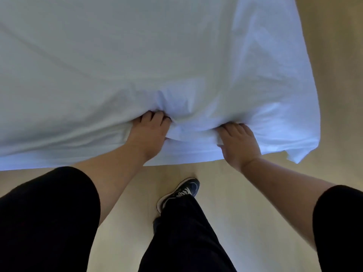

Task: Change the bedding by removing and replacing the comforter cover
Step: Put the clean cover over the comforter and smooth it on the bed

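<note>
A white comforter in its cover (137, 55) fills the upper part of the head view, its near edge hanging toward me. My left hand (149, 132) grips a bunched fold of the cover near the middle of that edge, fingers dug into the cloth. My right hand (238, 143) grips the same edge a little further right, fingers curled into the fabric. The cloth puckers between the two hands. The comforter's right corner (302, 152) droops just beyond my right hand.
A pale wood floor (225, 193) lies under the edge and along the right side (337, 65). My leg in dark trousers and a dark sneaker (180, 191) stands on it just below the hands.
</note>
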Tool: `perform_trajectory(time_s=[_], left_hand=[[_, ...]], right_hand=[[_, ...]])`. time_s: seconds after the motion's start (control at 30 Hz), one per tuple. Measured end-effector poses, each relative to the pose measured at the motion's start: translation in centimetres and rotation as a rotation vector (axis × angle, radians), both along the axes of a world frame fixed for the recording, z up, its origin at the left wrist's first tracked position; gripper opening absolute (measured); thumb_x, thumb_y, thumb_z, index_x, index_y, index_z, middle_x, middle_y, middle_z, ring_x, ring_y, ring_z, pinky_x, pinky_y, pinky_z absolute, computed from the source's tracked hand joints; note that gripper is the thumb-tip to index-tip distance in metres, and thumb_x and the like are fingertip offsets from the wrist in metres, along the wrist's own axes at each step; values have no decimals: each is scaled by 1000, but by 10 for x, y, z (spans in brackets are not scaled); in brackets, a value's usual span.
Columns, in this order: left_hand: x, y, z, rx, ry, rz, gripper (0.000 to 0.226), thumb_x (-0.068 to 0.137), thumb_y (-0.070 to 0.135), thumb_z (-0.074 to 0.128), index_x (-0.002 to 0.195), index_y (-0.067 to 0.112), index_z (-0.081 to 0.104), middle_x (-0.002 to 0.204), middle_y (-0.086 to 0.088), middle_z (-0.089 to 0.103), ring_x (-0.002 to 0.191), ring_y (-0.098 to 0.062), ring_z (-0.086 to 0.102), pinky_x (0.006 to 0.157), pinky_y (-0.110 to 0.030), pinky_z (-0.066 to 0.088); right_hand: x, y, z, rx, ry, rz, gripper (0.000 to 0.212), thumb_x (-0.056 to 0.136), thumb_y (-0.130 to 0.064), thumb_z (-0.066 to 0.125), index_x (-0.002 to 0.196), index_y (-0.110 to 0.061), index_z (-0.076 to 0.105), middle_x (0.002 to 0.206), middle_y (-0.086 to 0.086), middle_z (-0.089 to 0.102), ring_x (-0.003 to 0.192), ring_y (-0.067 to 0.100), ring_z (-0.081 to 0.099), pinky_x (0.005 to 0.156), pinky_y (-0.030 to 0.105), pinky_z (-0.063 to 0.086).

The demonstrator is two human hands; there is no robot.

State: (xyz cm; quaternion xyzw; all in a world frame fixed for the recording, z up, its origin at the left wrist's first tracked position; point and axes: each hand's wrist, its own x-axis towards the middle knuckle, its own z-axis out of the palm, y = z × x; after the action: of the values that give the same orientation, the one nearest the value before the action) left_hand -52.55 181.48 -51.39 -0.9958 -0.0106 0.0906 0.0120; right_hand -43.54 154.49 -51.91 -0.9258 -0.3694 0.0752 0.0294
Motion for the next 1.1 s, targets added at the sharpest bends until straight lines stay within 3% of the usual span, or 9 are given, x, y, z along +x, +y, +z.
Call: perform_trajectory(time_s=[0.13,0.2,0.3,0.47,0.63,0.77,0.87,1.0,1.1], left_hand=[[-25,3,6,-170,-103,4,26,75,2,67,101,2,72,93,-20,66,88,-41,62,81,-48,50],[-37,-3,20,-218,-126,4,16,78,6,61,91,-2,69,81,-22,62,77,-40,61,73,-47,49],[-58,-23,42,-282,-122,-9,33,85,25,43,85,-1,63,73,-21,59,64,-38,58,56,-43,48],[-81,-79,48,-263,-43,-19,20,91,29,62,88,10,60,75,-13,62,64,-37,61,52,-34,35],[-67,-121,22,-74,377,17,47,96,62,37,107,22,59,97,-3,64,90,-30,64,66,-35,38],[-44,-128,-10,-2,626,99,28,91,18,46,109,20,68,96,-2,64,91,-28,65,73,-36,47],[-31,-131,-33,-5,685,156,30,90,12,45,108,19,68,98,-1,64,95,-25,65,77,-34,46],[-48,-140,-45,0,463,199,29,87,11,48,113,14,61,108,-8,64,97,-28,63,76,-36,44],[-45,-163,-39,-4,101,-7,27,64,3,69,90,6,61,86,-16,63,73,-34,59,60,-39,47]], right_hand=[[-2,-1,3,151,5,-49,39,71,7,68,108,-5,74,102,16,73,95,40,67,89,46,50],[-10,-12,14,141,87,-93,37,79,4,64,114,-6,72,108,15,73,102,39,65,89,44,49],[-27,-48,38,178,159,-26,32,79,4,64,108,-6,70,94,13,71,86,38,66,72,41,50],[-24,-100,72,205,106,84,34,80,-24,39,93,-12,68,66,4,64,52,33,59,48,38,49],[-17,-121,34,-384,264,142,13,96,-26,39,105,-33,46,88,-6,64,80,27,62,64,31,43],[-9,-95,-14,-413,353,117,20,103,-46,34,96,-28,40,70,-8,45,68,22,50,63,33,42],[0,-77,-41,-455,406,77,25,102,-50,39,103,-25,44,79,-6,50,76,24,51,68,36,46],[2,-77,-43,-380,407,100,19,99,-30,47,115,-19,47,98,4,64,86,31,61,67,34,40],[19,-108,-24,-185,193,200,41,84,-8,59,125,-15,58,104,8,71,90,34,67,69,36,47]])
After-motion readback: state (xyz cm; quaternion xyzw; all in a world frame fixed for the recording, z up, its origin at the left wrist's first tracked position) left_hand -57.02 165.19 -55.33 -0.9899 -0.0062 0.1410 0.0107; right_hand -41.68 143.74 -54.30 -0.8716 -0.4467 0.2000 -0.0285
